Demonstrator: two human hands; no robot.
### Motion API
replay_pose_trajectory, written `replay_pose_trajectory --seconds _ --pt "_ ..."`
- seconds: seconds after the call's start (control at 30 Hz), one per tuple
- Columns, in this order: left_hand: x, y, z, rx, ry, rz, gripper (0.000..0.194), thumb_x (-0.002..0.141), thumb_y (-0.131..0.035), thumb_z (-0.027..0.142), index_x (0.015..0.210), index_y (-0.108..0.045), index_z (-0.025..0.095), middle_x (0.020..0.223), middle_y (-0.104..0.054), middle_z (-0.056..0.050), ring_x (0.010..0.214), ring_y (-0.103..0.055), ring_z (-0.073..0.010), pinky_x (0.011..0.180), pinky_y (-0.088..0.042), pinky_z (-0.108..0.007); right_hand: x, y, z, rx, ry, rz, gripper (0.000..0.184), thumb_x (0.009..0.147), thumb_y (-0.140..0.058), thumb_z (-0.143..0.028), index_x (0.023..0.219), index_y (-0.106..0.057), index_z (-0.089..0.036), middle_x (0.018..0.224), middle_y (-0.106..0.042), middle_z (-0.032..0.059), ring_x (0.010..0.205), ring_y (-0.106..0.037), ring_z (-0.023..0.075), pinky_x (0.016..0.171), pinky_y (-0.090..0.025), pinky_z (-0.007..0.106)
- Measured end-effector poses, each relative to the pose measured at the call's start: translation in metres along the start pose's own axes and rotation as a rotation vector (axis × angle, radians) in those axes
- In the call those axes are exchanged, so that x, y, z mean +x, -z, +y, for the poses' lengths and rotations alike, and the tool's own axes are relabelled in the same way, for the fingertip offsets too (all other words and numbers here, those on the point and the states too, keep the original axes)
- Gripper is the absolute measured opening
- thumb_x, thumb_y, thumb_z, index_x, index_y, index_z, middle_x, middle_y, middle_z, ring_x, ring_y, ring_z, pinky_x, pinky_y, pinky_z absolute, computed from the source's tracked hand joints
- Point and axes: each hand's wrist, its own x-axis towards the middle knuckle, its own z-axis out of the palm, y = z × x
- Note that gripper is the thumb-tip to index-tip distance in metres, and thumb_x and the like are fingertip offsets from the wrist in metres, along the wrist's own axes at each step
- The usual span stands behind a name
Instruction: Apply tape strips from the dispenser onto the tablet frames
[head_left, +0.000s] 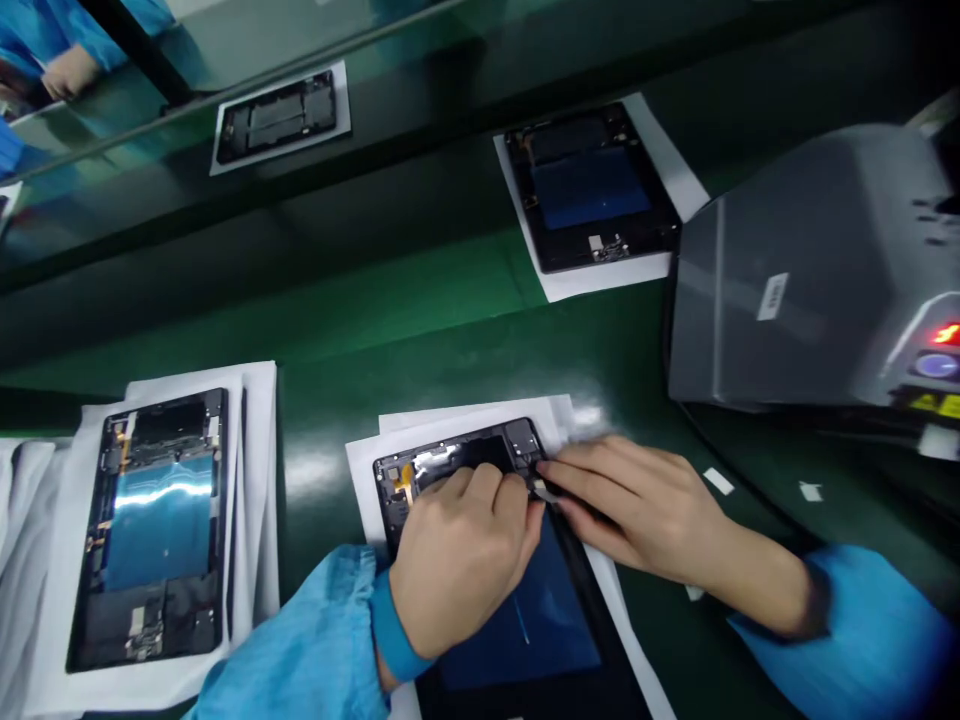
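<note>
An opened tablet point(517, 610) with its back cover off lies on white paper sheets point(360, 470) in front of me, its dark frame and blue battery showing. My left hand point(457, 550) rests on its upper part with fingers curled and pressed on the circuit area. My right hand point(637, 510) comes in from the right, its fingers pinched near the tablet's upper right edge on a small pale piece point(546, 490) that I cannot make out. Both wrists wear blue sleeves.
A second open tablet point(154, 530) lies on paper at the left, a third point(589, 185) at the back, a fourth point(277, 115) beyond a rail. A grey machine point(817, 270) with a red light stands at the right. Another person's hand point(67, 70) shows top left.
</note>
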Motion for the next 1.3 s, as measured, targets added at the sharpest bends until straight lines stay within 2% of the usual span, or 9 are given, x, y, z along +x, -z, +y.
replay_pose_trajectory --seconds 0.2,0.47,0.8,1.03,1.17,1.3 --pt "0.002 -0.005 -0.003 -0.042 -0.053 -0.024 0.012 0.088 -0.049 0.010 0.088 -0.061 0.013 0.075 -0.056 -0.004 0.063 -0.055 -0.0195 0.055 -0.050 -0.034 -0.003 0.000 0.001 0.044 -0.014 -0.012 0.023 0.085 -0.057 -0.017 0.106 -0.062 -0.012 0.091 -0.067 0.0072 0.080 -0.059 0.0162 0.066 -0.053 0.028" --pt "0.007 -0.008 -0.002 -0.192 -0.051 -0.035 0.015 0.091 -0.047 0.010 0.087 -0.061 0.013 0.075 -0.057 -0.003 0.065 -0.055 -0.0163 0.060 -0.052 -0.031 -0.006 0.001 0.006 0.214 -0.101 -0.009 0.033 0.089 -0.042 -0.026 0.111 -0.063 -0.013 0.099 -0.067 0.0102 0.086 -0.062 0.0188 0.068 -0.055 0.031" --pt "0.011 -0.012 -0.001 -0.278 -0.029 -0.012 0.016 0.092 -0.048 0.011 0.082 -0.062 0.012 0.073 -0.057 -0.003 0.063 -0.053 -0.0150 0.060 -0.050 -0.029 -0.002 0.002 0.007 0.197 -0.035 -0.016 0.034 0.091 -0.039 -0.027 0.106 -0.066 -0.011 0.097 -0.067 0.0100 0.086 -0.059 0.0187 0.065 -0.053 0.029" --pt "0.007 -0.010 -0.002 -0.147 -0.035 -0.010 0.013 0.090 -0.050 0.012 0.084 -0.062 0.013 0.073 -0.058 -0.003 0.066 -0.050 -0.0175 0.060 -0.046 -0.032 0.000 0.005 -0.003 -0.005 -0.009 -0.140 0.038 0.091 -0.040 -0.030 0.107 -0.067 -0.009 0.096 -0.067 0.0094 0.087 -0.057 0.0204 0.060 -0.047 0.030" --pt "0.004 -0.007 -0.004 -0.040 -0.051 -0.012 0.013 0.091 -0.050 0.013 0.089 -0.063 0.013 0.076 -0.059 -0.004 0.068 -0.050 -0.0188 0.061 -0.046 -0.033 -0.003 0.004 -0.005 -0.056 0.023 -0.115 0.037 0.091 -0.040 -0.031 0.109 -0.066 -0.010 0.097 -0.067 0.0075 0.090 -0.056 0.0205 0.065 -0.045 0.031" --pt "0.002 0.000 -0.003 0.074 -0.164 -0.019 0.019 0.092 -0.045 0.012 0.092 -0.064 0.010 0.079 -0.062 -0.005 0.071 -0.053 -0.0202 0.062 -0.047 -0.034 -0.008 0.003 -0.008 -0.124 0.104 -0.091 0.038 0.092 -0.041 -0.029 0.112 -0.065 -0.007 0.098 -0.067 0.0094 0.094 -0.055 0.0228 0.074 -0.044 0.035"
